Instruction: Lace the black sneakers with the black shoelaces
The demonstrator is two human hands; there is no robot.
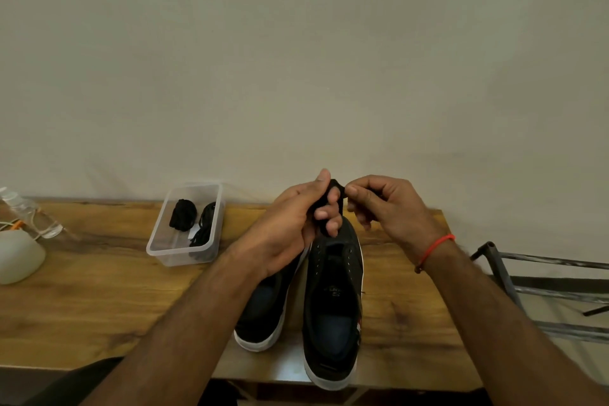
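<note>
Sneakers (333, 300) sat side by side on the wooden table (99, 300) as a bundled black shoelace (331, 199) was held above their toes — gripped in the left hand (296, 224), its end pinched by the right hand (385, 208); spare laces lay in a plastic tub (184, 224).

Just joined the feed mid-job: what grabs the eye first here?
Both hands, left hand and right hand, pinch a bundled black shoelace above two unlaced black sneakers at the wooden table's near edge. To the left, a clear plastic box holds more black laces.
</note>
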